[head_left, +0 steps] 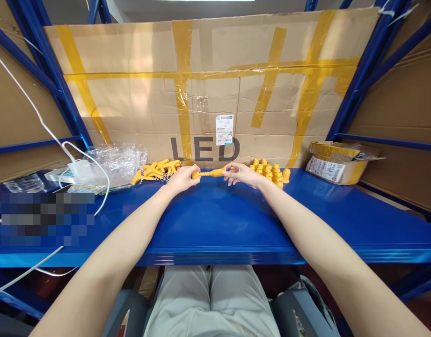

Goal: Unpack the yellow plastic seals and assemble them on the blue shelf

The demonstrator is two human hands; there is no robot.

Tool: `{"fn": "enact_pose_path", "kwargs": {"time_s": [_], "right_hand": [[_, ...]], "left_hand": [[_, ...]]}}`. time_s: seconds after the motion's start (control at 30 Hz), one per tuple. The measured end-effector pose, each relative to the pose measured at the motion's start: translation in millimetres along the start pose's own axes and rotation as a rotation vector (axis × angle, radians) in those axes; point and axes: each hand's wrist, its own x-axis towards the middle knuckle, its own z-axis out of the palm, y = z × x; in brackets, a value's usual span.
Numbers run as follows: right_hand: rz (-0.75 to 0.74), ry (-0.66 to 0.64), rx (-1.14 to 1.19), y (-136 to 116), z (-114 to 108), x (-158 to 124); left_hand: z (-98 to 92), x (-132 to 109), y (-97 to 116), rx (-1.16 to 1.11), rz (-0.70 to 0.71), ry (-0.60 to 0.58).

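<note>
Stretched level between my two hands, just above the blue shelf top (222, 220), is a slim yellow-orange piece (215, 173) with a ribbed middle and a rounded left end. My left hand (183, 179) is closed on its left end. The fingertips of my right hand (241, 175) pinch its right end. Left of my left hand lies a heap of yellow branching pieces (154, 171) with small metal chains among them. On the far side of my right wrist stand several yellow knobbly pieces (267, 169) in rows. The exact kind of these pieces is too small to tell.
A large taped cardboard sheet (138, 103) closes off the back. Clear plastic wrap (119, 161) and a white cable (106, 180) lie at left, near a blurred dark object (47, 219). At right sits a small open carton (336, 164). Blue posts (359, 89) frame both sides.
</note>
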Motion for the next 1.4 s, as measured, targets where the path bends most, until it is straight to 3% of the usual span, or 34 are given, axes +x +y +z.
{"fn": "enact_pose_path", "kwargs": {"time_s": [0.37,0.73,1.4], "right_hand": [[0.223,0.04,-0.091,1,10,9],[0.009,0.049,-0.092,9,3,9],[0.012,0.098,0.012,3,10,8]], "left_hand": [[0.0,1,1,0.069,-0.019,0.025],[0.9,3,-3,0.091,-0.087,0.021],[-1.2,1,4,0.038,-0.16,0.029]]}}
